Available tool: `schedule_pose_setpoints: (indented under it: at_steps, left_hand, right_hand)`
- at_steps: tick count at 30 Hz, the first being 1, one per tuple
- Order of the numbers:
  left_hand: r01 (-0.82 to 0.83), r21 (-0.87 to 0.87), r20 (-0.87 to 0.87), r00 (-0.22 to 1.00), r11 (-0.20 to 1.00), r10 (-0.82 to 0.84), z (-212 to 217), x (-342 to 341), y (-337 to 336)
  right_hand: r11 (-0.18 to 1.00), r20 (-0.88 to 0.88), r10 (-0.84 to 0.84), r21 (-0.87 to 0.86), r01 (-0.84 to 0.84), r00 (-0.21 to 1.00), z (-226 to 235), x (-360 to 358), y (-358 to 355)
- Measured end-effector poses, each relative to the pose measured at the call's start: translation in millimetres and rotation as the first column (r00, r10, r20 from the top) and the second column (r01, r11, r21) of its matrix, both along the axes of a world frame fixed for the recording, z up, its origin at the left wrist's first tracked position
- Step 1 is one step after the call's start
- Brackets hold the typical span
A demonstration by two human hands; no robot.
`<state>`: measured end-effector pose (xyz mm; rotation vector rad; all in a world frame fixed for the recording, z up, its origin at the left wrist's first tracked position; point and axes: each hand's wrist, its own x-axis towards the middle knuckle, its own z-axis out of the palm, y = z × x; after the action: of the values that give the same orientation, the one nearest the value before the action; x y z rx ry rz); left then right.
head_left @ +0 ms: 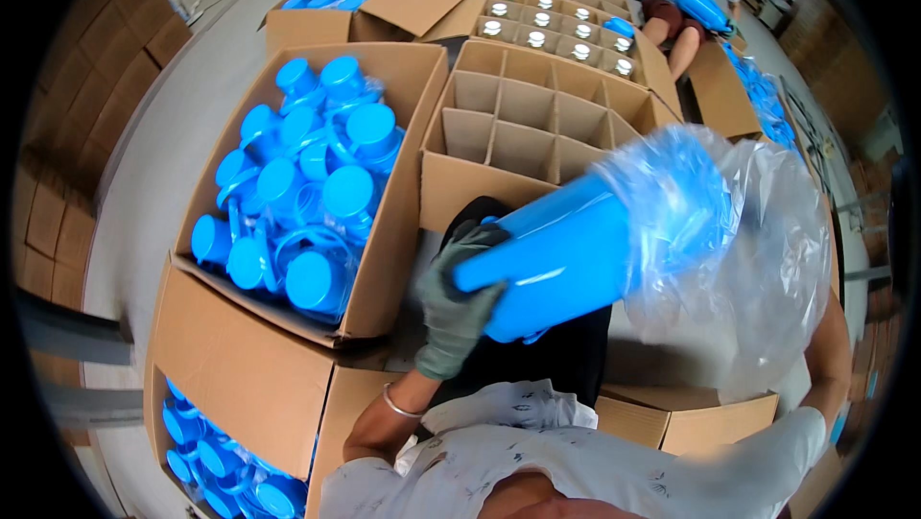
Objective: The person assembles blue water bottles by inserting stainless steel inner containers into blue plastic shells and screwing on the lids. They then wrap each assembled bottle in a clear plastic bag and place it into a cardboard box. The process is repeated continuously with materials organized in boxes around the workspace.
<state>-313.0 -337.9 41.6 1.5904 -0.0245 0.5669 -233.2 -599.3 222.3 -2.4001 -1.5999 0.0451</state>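
The grey-gloved left hand [456, 294] grips one glossy blue plastic cylinder [566, 255] above the lap, before one brown cardboard carton with grid dividers [480, 188]. One clear plastic bag [777, 260] covers its far end; the right hand is hidden, its state untellable.

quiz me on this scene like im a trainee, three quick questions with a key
1. True or false: the left hand gripping the blue plastic vessel is bare.
2. On which side of that hand is the nearest open carton of round-topped blue plastic parts?
3. Fill in: the vessel's end farther from that hand is covered by a clear plastic ____.

Key:
1. False; it wears a grey-green glove.
2. Its left.
3. Bag.
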Motion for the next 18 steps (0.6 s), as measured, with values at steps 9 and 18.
schedule_pose_setpoints:
  at_steps: [9, 18]
  left_hand:
    - [0.077, -0.484, -0.288, 0.927, 0.872, -0.242, -106, -37, -30]
    - [-0.152, 0.745, 0.011, 0.976, 0.649, 0.216, -80, 8, 89]
  right_hand:
    - [0.975, -0.435, -0.192, 0.019, 0.222, 0.88, -71, 67, -1]
    - [0.9, -0.841, -0.153, 0.098, 0.424, 0.518, -184, 97, 4]
